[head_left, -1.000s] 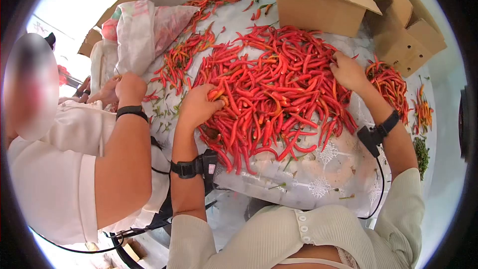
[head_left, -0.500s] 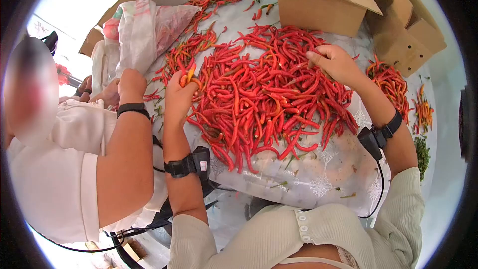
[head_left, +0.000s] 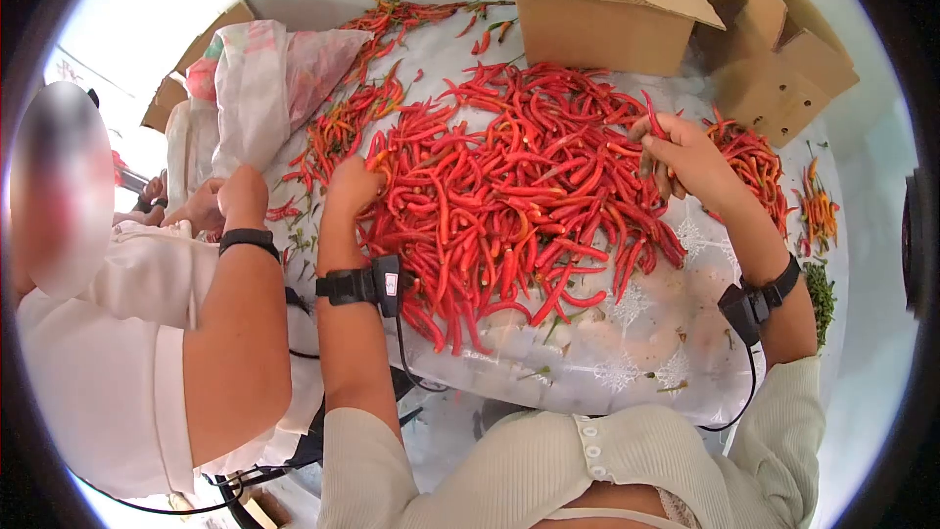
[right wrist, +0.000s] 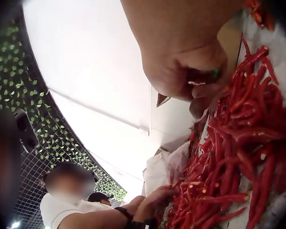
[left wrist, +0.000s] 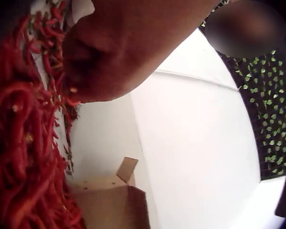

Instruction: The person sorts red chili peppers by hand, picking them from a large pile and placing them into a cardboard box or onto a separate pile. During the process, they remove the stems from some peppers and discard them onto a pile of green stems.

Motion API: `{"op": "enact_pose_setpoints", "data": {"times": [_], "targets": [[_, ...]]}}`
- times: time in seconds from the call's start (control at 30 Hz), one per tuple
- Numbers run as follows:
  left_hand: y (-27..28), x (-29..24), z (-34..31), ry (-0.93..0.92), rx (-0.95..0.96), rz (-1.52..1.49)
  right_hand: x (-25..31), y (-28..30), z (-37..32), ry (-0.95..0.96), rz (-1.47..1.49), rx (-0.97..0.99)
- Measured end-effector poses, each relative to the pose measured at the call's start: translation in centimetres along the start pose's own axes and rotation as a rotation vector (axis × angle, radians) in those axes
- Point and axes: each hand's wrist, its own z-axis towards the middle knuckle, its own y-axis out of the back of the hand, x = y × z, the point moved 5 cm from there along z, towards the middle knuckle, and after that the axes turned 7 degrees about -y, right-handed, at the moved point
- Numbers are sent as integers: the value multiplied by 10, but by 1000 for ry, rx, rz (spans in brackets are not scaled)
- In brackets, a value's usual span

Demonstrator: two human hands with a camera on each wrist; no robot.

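Head view: broad heap of glossy, slender red chili peppers point(head_left: 529, 201) at centre of the counter point(head_left: 578, 343), which has a pale covering with white snowflake motifs. Left hand point(head_left: 352, 188) at the heap's left edge, fingers curled; grip appears closed on an orange-red chili pepper point(head_left: 383, 167) showing at the fingertips. Number of peppers held: cannot tell; the left wrist view shows that hand in deep shade.

Right hand point(head_left: 687, 159) at the heap's right edge. Grip pinching a single slender red chili pepper point(head_left: 652, 116), its narrow end pointing up past the fingers. Right wrist view: a green stem end visible inside the curled fingers.

Surroundings: looser band of red and orange chilies with stems point(head_left: 343, 127) left of the heap; smaller mound of red-orange chilies point(head_left: 759, 176) near the right forearm; short row of orange chilies point(head_left: 819, 211) beyond it; small pile of green stems point(head_left: 821, 299) nearer the wearer. At the back, an open brown cardboard box point(head_left: 602, 29), with a second cardboard box with punched holes point(head_left: 788, 88) beside it. Left: whitish sack with pink patches point(head_left: 257, 88), near it the hands of a second person in a white top point(head_left: 108, 372).
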Motion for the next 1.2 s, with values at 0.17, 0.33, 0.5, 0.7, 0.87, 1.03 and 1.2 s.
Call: {"op": "enact_pose_setpoints", "data": {"times": [0.17, 0.33, 0.5, 0.7, 0.87, 1.03, 1.2], "targets": [[-6, -15, -15, 3, 231, -471, -7, 1, -4, 11, -18, 15], [0, -37, -30, -68, 255, -481, -4, -3, -1, 7, -35, -2], [2, -31, -27, -41, 143, -481, -5, 7, 18, 19, -116, -99], [78, -79, -48, -55, -126, -923, -3, 6, 88, 289, -476, -243], [81, -66, -41, 6, -113, -971, 16, -28, 123, 425, -783, -288], [39, -47, -20, 88, 41, -740, 9, -42, 143, 359, -730, -241], [-21, -10, 18, 8, 82, -495, 10, -45, 114, 497, -697, 110]]}}
